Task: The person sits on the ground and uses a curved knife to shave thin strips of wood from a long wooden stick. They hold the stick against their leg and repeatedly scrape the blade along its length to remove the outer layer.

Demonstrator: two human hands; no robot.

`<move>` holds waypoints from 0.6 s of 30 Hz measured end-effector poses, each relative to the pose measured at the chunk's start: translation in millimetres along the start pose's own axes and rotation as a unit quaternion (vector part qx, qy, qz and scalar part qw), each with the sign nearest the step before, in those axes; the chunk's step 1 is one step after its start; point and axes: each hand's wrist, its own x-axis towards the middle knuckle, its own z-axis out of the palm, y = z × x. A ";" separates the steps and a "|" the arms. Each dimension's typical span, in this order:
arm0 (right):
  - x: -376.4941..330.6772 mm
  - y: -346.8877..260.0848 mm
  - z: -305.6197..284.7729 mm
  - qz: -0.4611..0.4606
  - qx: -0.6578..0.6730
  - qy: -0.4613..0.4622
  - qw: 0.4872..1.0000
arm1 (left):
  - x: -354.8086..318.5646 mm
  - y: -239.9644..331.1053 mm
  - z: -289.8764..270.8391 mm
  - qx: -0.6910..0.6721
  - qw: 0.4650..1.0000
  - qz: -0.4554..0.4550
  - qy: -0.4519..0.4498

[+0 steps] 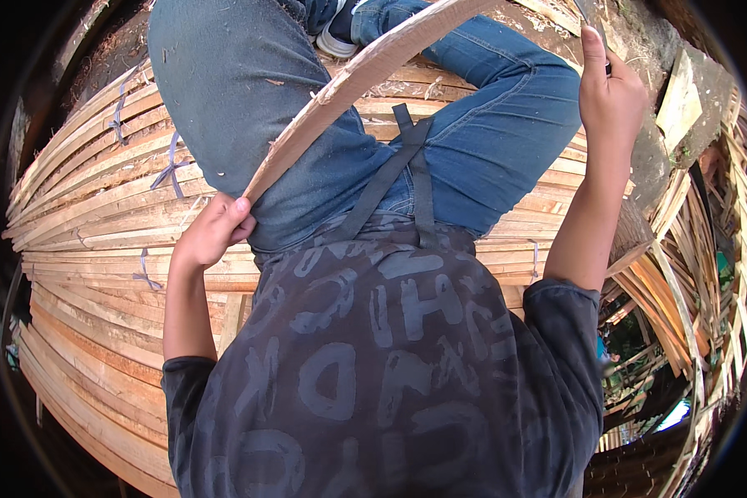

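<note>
A long, flat wooden strip [349, 90] slants across my lap, from near my left hip up and out of the top of the view. Its near end is pinched between the thumb and fingers of my left hand [212, 232]. My right hand [612, 93] is raised at the upper right, closed around a thin, dark blade-like tool [588, 15] with its thumb pointing up. Most of that tool is hidden by the fingers or cut off by the picture's edge. A gap separates the right hand from the visible part of the strip.
I sit on bundles of pale wooden slats [100, 274], tied with purplish cords [171, 170]. Wood shavings [398, 87] lie between my legs. To the right stand a grey stone block [701, 104] with a wood chip [679, 98] and more thin strips [660, 307].
</note>
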 end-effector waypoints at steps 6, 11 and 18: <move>-15.7 -30.6 6.1 -0.081 -0.009 -0.049 0.996 | -1.4 -12.8 2.6 -0.005 1.000 -0.003 0.024; 14.0 16.3 1.8 0.067 0.037 0.012 0.997 | -1.4 0.6 11.5 -0.018 0.997 0.026 0.065; -57.4 -22.8 -5.8 -0.009 0.173 -0.062 0.983 | -4.0 -4.2 30.2 -0.001 0.989 0.017 0.145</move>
